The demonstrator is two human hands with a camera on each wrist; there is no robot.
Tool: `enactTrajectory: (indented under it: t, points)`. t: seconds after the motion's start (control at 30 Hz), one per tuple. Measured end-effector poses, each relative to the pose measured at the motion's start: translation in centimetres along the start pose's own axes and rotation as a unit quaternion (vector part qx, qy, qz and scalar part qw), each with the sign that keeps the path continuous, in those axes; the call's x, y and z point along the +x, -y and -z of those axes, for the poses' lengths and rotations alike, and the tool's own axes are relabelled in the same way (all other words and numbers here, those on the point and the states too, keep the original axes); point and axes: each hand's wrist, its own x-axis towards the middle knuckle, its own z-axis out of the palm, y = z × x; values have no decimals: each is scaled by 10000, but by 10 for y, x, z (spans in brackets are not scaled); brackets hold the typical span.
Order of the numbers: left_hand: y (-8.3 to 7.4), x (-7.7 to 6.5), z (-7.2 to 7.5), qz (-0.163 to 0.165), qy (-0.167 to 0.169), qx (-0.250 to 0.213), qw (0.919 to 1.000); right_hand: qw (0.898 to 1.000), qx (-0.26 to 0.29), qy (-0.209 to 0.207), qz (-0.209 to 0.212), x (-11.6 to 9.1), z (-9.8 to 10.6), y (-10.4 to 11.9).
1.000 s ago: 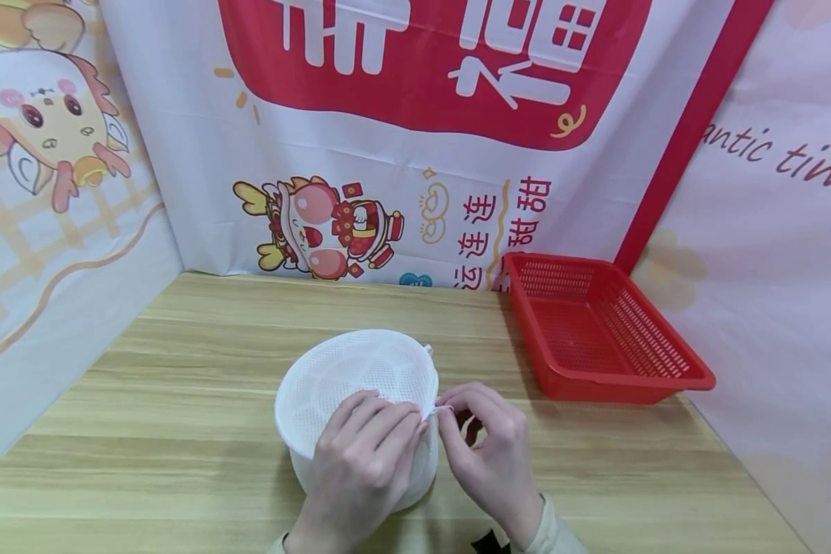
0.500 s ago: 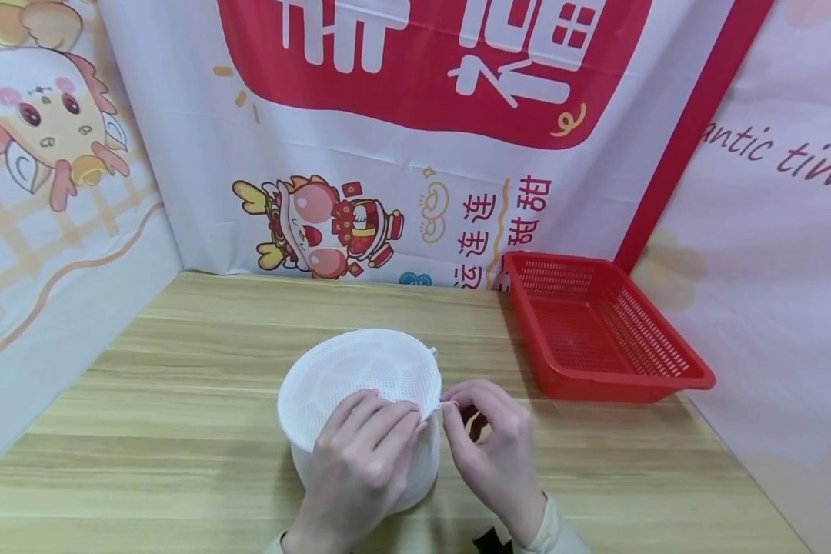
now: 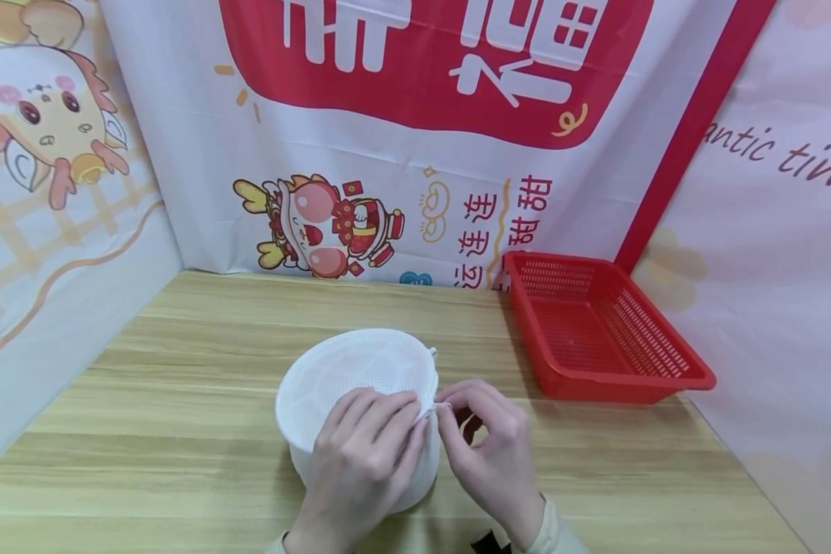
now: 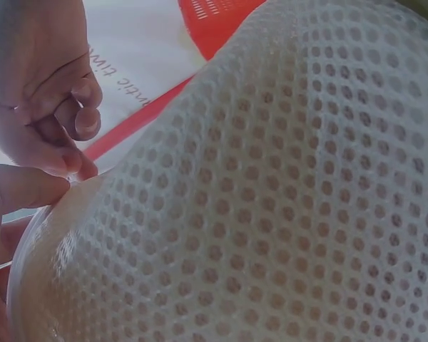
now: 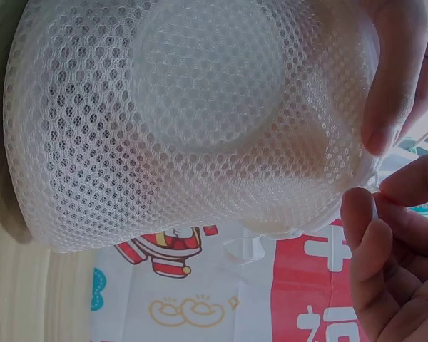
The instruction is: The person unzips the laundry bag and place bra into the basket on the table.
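A round white mesh laundry bag (image 3: 356, 360) stands on the table, its top disc tilted toward the head camera. My left hand (image 3: 363, 454) lies over the near right part of the rim and pinches the edge, thumb on the outer side. Just right of that, my right hand (image 3: 492, 442) pinches a small white tab at the zipper on the rim between thumb and forefinger. From the right wrist view, the bag's honeycomb mesh side (image 5: 100, 128) shows a round panel, and the left thumb (image 5: 392, 107) presses at the rim above the right fingertips.
A red plastic basket (image 3: 665, 382) with slotted sides stands at the back right of the wooden table (image 3: 145, 431). Printed cloth sheets (image 3: 194, 154) hang along the back and both sides. A black piece (image 3: 490, 542) shows by the right sleeve.
The pinched tab and bag rim shifted slightly right, then back left. My left fingers have moved a little on the rim; both hands keep their holds.
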Motion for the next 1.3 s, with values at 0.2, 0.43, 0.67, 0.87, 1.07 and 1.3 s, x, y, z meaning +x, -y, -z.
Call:
enactTrajectory:
  t: [0.2, 0.43, 0.67, 0.87, 1.07, 1.3]
  points:
    - [-3, 4, -1, -274, -301, 57, 9992, 9997, 120, 65, 209, 1, 0, 3]
    - [-5, 8, 0, -466, -449, 96, 9979, 9995, 130, 68, 277, 0, 0, 2]
    - [-5, 8, 1, -547, -453, 79, 9974, 9998, 90, 45, 145, -2, 1, 0]
    - [-4, 8, 2, -558, -452, 95, 9974, 10000, -32, -16, 38, -2, 2, -2]
    - [-3, 7, 1, -387, -473, 16, 9981, 10000, -52, -68, 8, -1, 2, -4]
    - [-2, 5, 1, -170, -423, -9, 9990, 9997, 124, -34, 195, 2, 0, 1]
